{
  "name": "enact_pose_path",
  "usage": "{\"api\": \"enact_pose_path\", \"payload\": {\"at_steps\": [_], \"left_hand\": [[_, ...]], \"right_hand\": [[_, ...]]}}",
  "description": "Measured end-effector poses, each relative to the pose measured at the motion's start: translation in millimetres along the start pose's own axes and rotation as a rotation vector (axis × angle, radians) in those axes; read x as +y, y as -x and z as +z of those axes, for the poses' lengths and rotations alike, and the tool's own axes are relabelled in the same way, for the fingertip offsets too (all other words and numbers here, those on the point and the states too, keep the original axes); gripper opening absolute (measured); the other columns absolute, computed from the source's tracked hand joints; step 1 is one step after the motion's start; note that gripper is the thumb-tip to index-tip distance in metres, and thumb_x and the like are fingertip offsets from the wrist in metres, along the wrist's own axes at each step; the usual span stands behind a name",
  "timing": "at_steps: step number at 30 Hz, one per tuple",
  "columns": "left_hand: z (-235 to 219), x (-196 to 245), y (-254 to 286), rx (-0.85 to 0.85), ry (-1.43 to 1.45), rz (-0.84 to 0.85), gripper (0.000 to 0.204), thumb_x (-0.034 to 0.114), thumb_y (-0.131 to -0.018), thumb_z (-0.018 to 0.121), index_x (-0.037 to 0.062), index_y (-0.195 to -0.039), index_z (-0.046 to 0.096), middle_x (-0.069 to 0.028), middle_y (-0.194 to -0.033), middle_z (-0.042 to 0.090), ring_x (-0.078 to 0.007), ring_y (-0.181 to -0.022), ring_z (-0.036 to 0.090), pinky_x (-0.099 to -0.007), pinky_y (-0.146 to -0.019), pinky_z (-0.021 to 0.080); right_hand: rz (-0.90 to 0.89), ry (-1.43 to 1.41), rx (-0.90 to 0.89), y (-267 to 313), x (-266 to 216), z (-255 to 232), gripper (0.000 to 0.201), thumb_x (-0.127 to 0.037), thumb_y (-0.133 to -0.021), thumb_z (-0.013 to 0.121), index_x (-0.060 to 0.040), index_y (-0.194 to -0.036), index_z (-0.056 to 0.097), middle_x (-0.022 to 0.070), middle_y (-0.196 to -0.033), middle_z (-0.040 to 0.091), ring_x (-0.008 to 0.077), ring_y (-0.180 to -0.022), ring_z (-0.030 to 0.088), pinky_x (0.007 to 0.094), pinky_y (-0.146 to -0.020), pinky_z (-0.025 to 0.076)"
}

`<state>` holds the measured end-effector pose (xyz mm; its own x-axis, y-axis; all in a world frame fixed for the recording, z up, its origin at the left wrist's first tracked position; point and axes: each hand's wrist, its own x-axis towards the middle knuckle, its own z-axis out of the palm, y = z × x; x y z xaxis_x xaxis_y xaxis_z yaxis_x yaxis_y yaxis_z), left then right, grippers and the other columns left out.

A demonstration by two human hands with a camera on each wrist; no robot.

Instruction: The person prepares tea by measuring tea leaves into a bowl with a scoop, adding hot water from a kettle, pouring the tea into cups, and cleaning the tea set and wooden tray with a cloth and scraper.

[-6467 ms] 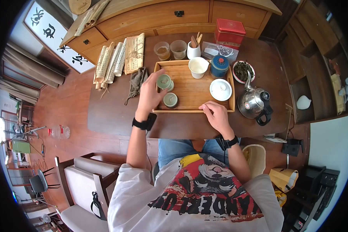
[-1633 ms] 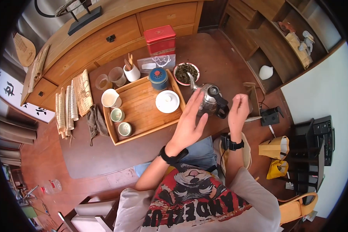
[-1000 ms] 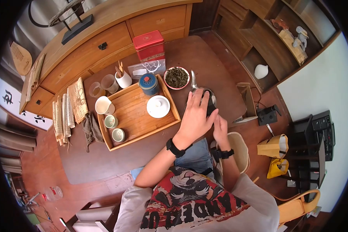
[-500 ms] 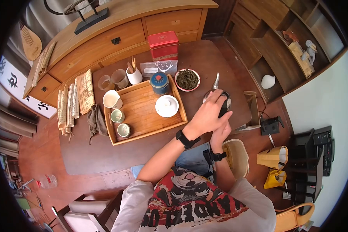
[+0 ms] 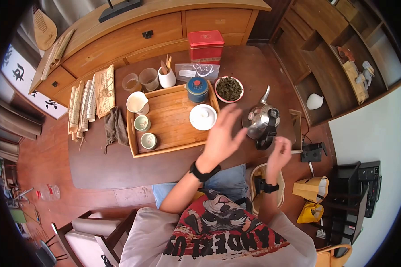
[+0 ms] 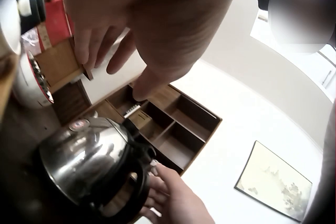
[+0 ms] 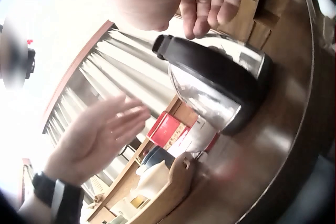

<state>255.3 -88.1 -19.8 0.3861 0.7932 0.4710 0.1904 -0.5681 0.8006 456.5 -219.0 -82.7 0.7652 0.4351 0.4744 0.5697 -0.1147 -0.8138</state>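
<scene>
A steel kettle [image 5: 261, 120] with a black handle stands on the dark table, spout pointing to the back. My left hand [image 5: 221, 137] hovers between it and the wooden tray [image 5: 178, 151], fingers extended and thumb apart, holding nothing. Close beside the kettle's handle [image 7: 210, 66] is my right hand [image 5: 280, 155], its fingers loosely curled and free of it. On the tray sit a white lidded bowl [image 5: 203, 117], a blue tea canister [image 5: 197, 90], a white pitcher [image 5: 138, 103] and two small green cups, one cup [image 5: 142, 123] behind the other [image 5: 149, 141].
A bowl of tea leaves [image 5: 229, 89] stands between tray and kettle. Behind are a red tin [image 5: 206, 46], a white utensil holder [image 5: 166, 78] and two glasses, one glass [image 5: 149, 79] nearer the holder. Scrolls [image 5: 82, 107] and a grey cloth [image 5: 115, 127] lie left of the tray.
The kettle has turned and shifted right, away from the leaf bowl. Both hands, on it half a second ago, have come off, left and right. Earlier, the pitcher moved to the tray's left end.
</scene>
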Motion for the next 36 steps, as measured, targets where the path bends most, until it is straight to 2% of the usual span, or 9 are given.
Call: {"api": "enact_pose_path", "payload": {"at_steps": [5, 9, 11, 18, 22, 25, 29, 32, 36], "left_hand": [[-54, -35, 28, 0.187, -0.293, -0.177, 0.09, 0.014, -0.078, 0.098, 0.0029, -0.156, 0.054, -0.0244, -0.152, 0.059, -0.0448, -0.142, 0.058, -0.0495, -0.119, 0.051], [-56, -66, 43, 0.092, -0.162, -0.29, 0.105, 0.016, -0.078, 0.099, -0.004, -0.163, 0.041, -0.0282, -0.155, 0.057, -0.0487, -0.143, 0.057, -0.0507, -0.121, 0.049], [-57, -62, 43, 0.067, -0.112, -0.368, 0.108, 0.016, -0.079, 0.098, -0.0073, -0.165, 0.037, -0.0309, -0.157, 0.055, -0.0487, -0.145, 0.056, -0.0504, -0.121, 0.049], [-60, -67, 51, 0.091, -0.026, -0.344, 0.099, 0.009, -0.087, 0.089, -0.0098, -0.166, 0.032, -0.0363, -0.157, 0.052, -0.0505, -0.146, 0.054, -0.0507, -0.12, 0.048], [-61, -72, 56, 0.131, 0.007, -0.268, 0.079, 0.004, -0.097, 0.074, -0.0106, -0.165, 0.036, -0.0367, -0.162, 0.05, -0.0506, -0.153, 0.049, -0.0505, -0.125, 0.043], [-62, -70, 58, 0.13, 0.113, -0.323, 0.071, 0.002, -0.101, 0.066, -0.0098, -0.165, 0.038, -0.0353, -0.165, 0.049, -0.0504, -0.155, 0.047, -0.0496, -0.128, 0.04], [-64, -66, 57, 0.171, 0.113, -0.287, 0.066, 0.003, -0.104, 0.062, -0.0088, -0.165, 0.039, -0.0346, -0.164, 0.05, -0.0496, -0.154, 0.049, -0.0491, -0.128, 0.039], [-67, -61, 55, 0.192, 0.112, -0.262, 0.063, 0.002, -0.106, 0.06, -0.0076, -0.165, 0.04, -0.0333, -0.164, 0.051, -0.049, -0.153, 0.05, -0.0491, -0.128, 0.039], [-64, -59, 55, 0.174, 0.116, -0.244, 0.061, 0.002, -0.106, 0.059, -0.0056, -0.164, 0.042, -0.0319, -0.163, 0.053, -0.0486, -0.152, 0.051, -0.049, -0.128, 0.04]], "right_hand": [[-0.141, -0.037, -0.02, -23, -46, -22, 0.017, -0.013, -0.109, 0.068, -0.0012, -0.1, 0.076, 0.0053, -0.094, 0.074, 0.0158, -0.076, 0.064, 0.03, -0.069, 0.05], [-0.423, -0.141, -0.539, -6, -125, 25, 0.004, -0.005, -0.099, 0.078, -0.0013, -0.102, 0.08, 0.0104, -0.09, 0.073, 0.0196, -0.071, 0.065, 0.0336, -0.065, 0.051], [-0.3, -0.214, -0.714, 8, -138, 62, 0.013, -0.004, -0.095, 0.083, -0.0022, -0.108, 0.08, 0.0107, -0.094, 0.071, 0.0205, -0.072, 0.066, 0.0347, -0.066, 0.053], [-0.371, 0.011, -0.791, 17, -125, 148, 0.036, -0.015, -0.091, 0.087, -0.0019, -0.124, 0.079, 0.0153, -0.115, 0.071, 0.038, -0.102, 0.072, 0.0482, -0.091, 0.059], [-0.446, 0.067, -0.774, 13, -119, 154, 0.031, -0.015, -0.092, 0.086, -0.0021, -0.12, 0.08, 0.0149, -0.112, 0.071, 0.038, -0.103, 0.072, 0.0483, -0.091, 0.059], [-0.489, 0.041, -0.731, 11, -114, 156, 0.031, -0.012, -0.091, 0.088, 0.0002, -0.119, 0.081, 0.0119, -0.1, 0.073, 0.0263, -0.085, 0.073, 0.0385, -0.08, 0.059], [-0.145, -0.144, -0.768, 4, -113, 149, 0.025, -0.01, -0.101, 0.081, 0.0004, -0.124, 0.081, 0.0075, -0.096, 0.076, 0.0153, -0.08, 0.072, 0.0298, -0.077, 0.058], [0.317, -0.529, -0.737, -1, -88, 153, 0.031, -0.019, -0.113, 0.072, 0.0054, -0.13, 0.078, 0.0038, -0.115, 0.081, 0.0079, -0.09, 0.071, 0.0282, -0.082, 0.058], [0.534, -0.707, -0.834, -6, -67, 145, 0.036, -0.027, -0.118, 0.063, -0.0007, -0.138, 0.076, 0.0013, -0.114, 0.081, 0.0049, -0.096, 0.069, 0.0239, -0.082, 0.053]]}}
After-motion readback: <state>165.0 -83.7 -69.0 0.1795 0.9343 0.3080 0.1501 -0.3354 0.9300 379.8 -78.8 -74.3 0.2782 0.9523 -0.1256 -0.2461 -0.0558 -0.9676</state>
